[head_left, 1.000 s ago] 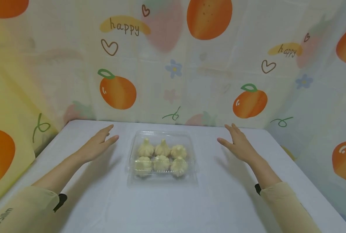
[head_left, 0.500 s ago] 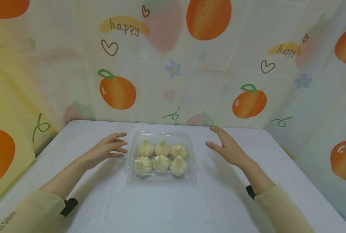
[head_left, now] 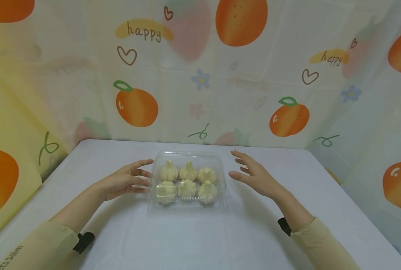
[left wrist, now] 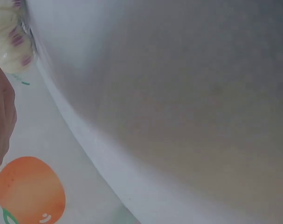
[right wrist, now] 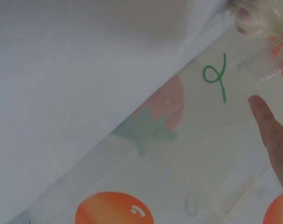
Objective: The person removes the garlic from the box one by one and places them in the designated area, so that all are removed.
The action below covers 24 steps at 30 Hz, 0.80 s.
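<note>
A clear plastic clamshell box [head_left: 187, 155] with its lid down sits mid-table in the head view. Inside it are several garlic bulbs [head_left: 188, 172] in two rows; purple-streaked garlic [left wrist: 11, 42] shows in the left wrist view. My left hand [head_left: 124, 180] reaches in from the left, its spread fingertips right at the box's left side. On the other side my right hand [head_left: 254, 175] has its fingers extended towards the box, a small gap short of its right wall. In the right wrist view, one finger [right wrist: 267, 123] points up at the box's corner.
The table wears a white cloth [head_left: 187, 240]. Behind it hangs a curtain [head_left: 234, 108] printed with oranges, hearts and the word "happy", and it runs along both sides. Dark bands [head_left: 84, 242] sit at both sleeve cuffs.
Both hands have moved inwards, the left one rightwards to the box's left side and the right one leftwards close to its right side. The box has stayed in place.
</note>
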{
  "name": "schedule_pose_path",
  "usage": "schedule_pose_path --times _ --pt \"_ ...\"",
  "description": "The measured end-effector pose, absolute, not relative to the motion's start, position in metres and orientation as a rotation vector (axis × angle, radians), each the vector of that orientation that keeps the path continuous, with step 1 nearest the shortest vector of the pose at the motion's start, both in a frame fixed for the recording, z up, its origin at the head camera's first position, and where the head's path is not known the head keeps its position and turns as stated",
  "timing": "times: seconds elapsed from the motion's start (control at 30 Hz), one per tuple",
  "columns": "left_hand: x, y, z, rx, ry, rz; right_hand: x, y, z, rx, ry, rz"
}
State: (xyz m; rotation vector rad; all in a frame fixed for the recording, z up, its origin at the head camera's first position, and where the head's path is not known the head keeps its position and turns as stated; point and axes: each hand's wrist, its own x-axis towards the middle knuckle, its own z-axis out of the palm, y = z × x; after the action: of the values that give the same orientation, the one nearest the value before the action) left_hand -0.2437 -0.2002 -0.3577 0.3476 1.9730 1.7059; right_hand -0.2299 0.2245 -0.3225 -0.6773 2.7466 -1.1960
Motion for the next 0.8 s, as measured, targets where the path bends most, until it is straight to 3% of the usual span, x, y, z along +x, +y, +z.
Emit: schedule_pose_path --times 0.8 --pt "-0.249 -0.197 -0.358 0.323 1.906 1.701 -0.232 0.217 -0.342 -0.591 2.391 -1.204"
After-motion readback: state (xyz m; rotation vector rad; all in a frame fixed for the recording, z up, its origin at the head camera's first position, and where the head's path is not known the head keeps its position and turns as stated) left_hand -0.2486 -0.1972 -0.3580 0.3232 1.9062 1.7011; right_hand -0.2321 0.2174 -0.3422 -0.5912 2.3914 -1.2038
